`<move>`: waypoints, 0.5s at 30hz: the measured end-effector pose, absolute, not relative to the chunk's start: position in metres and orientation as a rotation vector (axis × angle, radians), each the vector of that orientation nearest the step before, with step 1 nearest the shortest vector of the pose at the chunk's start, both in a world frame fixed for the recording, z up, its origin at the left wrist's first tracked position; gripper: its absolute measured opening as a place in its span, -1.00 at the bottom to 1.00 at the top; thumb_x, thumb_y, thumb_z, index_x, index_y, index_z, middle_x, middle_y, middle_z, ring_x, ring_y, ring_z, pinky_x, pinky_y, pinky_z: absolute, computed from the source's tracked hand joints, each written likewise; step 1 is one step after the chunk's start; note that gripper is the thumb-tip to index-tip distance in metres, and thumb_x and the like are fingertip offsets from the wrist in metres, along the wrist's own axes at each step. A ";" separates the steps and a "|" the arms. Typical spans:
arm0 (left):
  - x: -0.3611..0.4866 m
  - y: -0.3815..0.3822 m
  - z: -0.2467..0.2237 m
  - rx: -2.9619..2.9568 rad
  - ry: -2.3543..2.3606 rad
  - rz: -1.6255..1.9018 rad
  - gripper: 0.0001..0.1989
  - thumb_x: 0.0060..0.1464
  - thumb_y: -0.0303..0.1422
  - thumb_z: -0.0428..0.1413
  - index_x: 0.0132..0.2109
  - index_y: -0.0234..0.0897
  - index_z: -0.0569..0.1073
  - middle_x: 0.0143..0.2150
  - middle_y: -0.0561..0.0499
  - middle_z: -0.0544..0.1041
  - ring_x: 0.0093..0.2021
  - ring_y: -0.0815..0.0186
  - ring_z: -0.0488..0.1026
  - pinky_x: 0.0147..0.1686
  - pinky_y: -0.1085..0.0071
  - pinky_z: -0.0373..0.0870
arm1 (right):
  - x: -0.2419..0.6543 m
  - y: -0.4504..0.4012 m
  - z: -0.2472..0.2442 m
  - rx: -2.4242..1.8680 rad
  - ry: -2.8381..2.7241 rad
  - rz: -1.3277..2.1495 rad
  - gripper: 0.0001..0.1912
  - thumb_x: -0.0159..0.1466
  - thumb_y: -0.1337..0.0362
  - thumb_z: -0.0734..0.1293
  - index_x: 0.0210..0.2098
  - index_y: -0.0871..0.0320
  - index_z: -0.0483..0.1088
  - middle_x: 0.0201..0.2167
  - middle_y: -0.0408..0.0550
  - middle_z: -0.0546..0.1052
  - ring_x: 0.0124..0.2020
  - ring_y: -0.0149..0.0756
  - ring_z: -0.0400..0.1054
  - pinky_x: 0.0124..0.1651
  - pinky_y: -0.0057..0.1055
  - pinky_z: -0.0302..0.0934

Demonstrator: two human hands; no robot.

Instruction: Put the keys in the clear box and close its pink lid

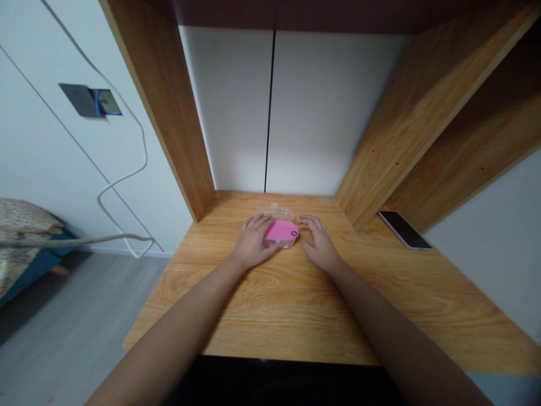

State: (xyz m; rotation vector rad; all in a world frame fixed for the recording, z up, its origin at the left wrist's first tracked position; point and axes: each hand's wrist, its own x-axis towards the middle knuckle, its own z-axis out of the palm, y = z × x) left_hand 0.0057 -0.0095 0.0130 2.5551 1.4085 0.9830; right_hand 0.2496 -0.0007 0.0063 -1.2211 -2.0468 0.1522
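Note:
A small clear plastic box (287, 244) with a pink oval piece (281, 230) in its top sits on the wooden desk (270, 316). Its transparent lid (276, 213) lies folded back behind it. My left hand (255, 239) holds the box by its left side, fingers over the back edge and thumb at the front. Just right of the box, my right hand (318, 242) rests near the desk with fingers apart and curved, holding nothing. A small dark ring mark shows on the pink piece's right end.
A phone (404, 230) lies on the desk at the right, beside a slanting wooden panel (380, 152). Another upright panel (169, 101) stands at the left. A white cable (143, 141) hangs by the wall socket (91, 101). Overhead is a dark shelf (296, 14).

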 end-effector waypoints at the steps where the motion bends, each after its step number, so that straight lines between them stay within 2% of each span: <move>1: 0.005 -0.010 0.013 2.554 1.407 0.985 -0.31 0.07 -0.01 0.21 0.26 -0.24 0.35 0.32 -0.20 0.35 0.36 -0.05 0.20 0.34 -0.06 0.07 | 0.253 0.002 0.005 -1.287 -1.980 0.125 -0.40 0.03 0.48 0.22 0.06 0.02 0.32 0.12 0.05 0.40 0.20 -0.02 0.26 0.25 0.06 0.16; 7: 0.005 -0.010 0.012 2.550 1.393 1.023 -0.28 0.04 0.01 0.22 0.26 -0.25 0.34 0.31 -0.21 0.35 0.36 -0.04 0.20 0.35 -0.02 0.07 | 0.281 0.020 -0.011 -1.577 -1.738 -0.055 -0.38 0.02 0.49 0.21 0.10 0.14 0.30 0.05 0.17 0.45 0.14 0.08 0.32 0.21 0.08 0.21; 10: 0.005 -0.010 0.012 2.542 1.409 1.042 -0.30 0.04 0.02 0.23 0.24 -0.24 0.35 0.31 -0.22 0.34 0.37 -0.07 0.17 0.33 -0.03 0.10 | 0.291 0.029 -0.023 -1.597 -1.707 0.035 -0.38 0.00 0.50 0.19 0.09 0.18 0.29 0.01 0.18 0.47 0.08 0.01 0.38 0.19 0.02 0.26; 15: 0.005 -0.011 0.013 2.537 1.419 1.025 -0.30 0.05 0.02 0.22 0.24 -0.25 0.35 0.32 -0.23 0.32 0.37 -0.08 0.15 0.33 -0.04 0.10 | 0.292 0.038 -0.036 -1.528 -1.625 0.292 -0.37 -0.02 0.50 0.19 0.08 0.13 0.25 -0.11 0.05 0.52 -0.12 -0.17 0.48 0.02 -0.12 0.40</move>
